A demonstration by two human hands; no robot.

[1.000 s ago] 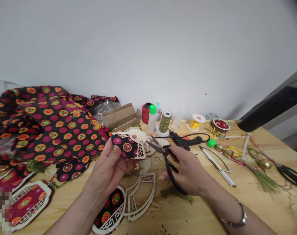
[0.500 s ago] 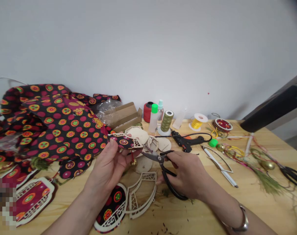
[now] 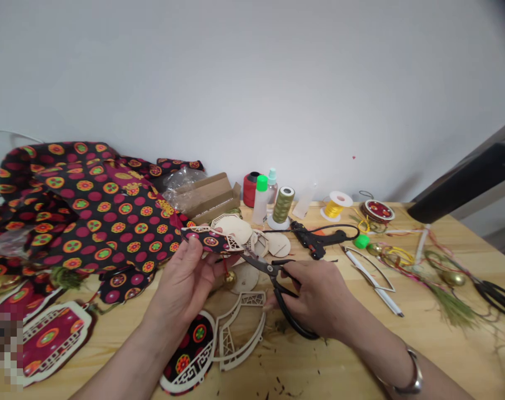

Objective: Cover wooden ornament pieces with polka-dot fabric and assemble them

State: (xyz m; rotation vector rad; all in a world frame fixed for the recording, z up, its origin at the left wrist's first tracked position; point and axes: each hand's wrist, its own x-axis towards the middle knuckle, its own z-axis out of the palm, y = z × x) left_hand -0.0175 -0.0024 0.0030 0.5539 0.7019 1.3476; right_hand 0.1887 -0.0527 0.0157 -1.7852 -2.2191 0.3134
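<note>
Scissors (image 3: pixel 277 283) ride gripped in my right hand (image 3: pixel 314 297), blades parted near the fabric-covered ornament (image 3: pixel 213 240) pinched by my left hand (image 3: pixel 185 283); a slip might nick the dangling bell (image 3: pixel 230 278).

Patterned fabric heap (image 3: pixel 89 211) at left, cardboard box (image 3: pixel 206 197), red thread spool (image 3: pixel 249 189), green-capped bottle (image 3: pixel 260 200), olive thread cone (image 3: pixel 282 206), yellow cord reel (image 3: pixel 335 206), black glue gun (image 3: pixel 316 240), spare scissors (image 3: pixel 496 294), possibly brass bells among cords (image 3: pixel 448 278), wooden table (image 3: pixel 339 366).
</note>
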